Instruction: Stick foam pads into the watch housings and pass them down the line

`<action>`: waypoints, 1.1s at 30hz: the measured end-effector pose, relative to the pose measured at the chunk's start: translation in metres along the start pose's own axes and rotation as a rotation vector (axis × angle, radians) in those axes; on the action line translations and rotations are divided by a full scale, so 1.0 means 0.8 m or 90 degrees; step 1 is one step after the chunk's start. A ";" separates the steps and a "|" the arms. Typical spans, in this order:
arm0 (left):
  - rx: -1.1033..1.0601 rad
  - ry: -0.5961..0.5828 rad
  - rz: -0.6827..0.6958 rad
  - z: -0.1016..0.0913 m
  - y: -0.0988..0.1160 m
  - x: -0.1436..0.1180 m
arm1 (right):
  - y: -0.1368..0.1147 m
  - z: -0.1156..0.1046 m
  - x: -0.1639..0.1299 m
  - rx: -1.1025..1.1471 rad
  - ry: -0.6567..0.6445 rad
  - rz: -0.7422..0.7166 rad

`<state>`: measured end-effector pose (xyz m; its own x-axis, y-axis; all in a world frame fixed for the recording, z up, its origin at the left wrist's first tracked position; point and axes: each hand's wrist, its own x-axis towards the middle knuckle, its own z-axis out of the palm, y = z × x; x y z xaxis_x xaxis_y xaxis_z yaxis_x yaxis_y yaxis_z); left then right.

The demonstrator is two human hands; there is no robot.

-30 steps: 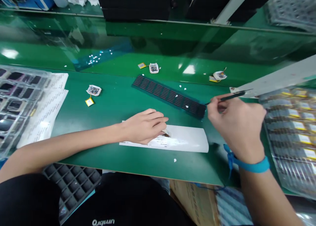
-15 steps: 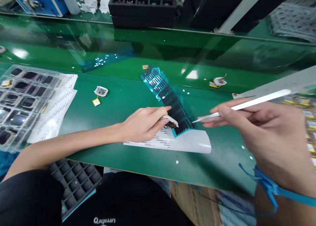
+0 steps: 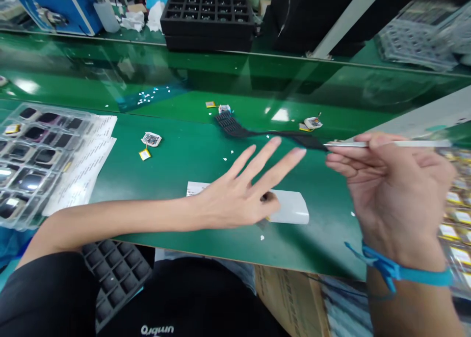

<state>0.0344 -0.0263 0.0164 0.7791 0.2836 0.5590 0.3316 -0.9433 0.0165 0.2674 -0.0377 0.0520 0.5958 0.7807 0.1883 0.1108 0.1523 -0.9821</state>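
Observation:
My right hand grips slim, pale tweezers. Their tip meets the right end of a black strip of small adhesive pieces, raised and twisted, its far end near the back of the bench. Palm down over the bench, my left hand has several fingers spread and its thumb bent in. Beside the thumb shows a dark bit of a small watch module, mostly hidden, with a blurred yellow edge below. Under that hand lies a white backing sheet.
Modules with yellow batteries lie on the bench: one at left, one at back, one at right. A clear tray of watch parts stands left. Batteries fill the right edge. A black compartment tray sits on the shelf.
The strip has come up from the bench at its right end, following the tweezers up and to the right. My left fingers have spread and moved off the strip.

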 end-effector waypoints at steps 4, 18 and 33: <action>0.025 0.055 -0.079 0.002 -0.007 0.017 | -0.020 0.010 -0.041 0.009 -0.053 -0.005; -0.135 -0.055 0.070 -0.086 -0.077 -0.081 | -0.002 0.035 -0.036 -0.079 -0.318 -0.315; -0.090 -0.100 -0.131 -0.166 -0.095 -0.175 | 0.098 0.048 0.018 -0.694 -0.617 -0.576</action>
<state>-0.1705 -0.0170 0.0474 0.7798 0.4843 0.3967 0.4221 -0.8747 0.2382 0.2546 0.0088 -0.0224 -0.5733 0.8010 0.1723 0.8083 0.5874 -0.0413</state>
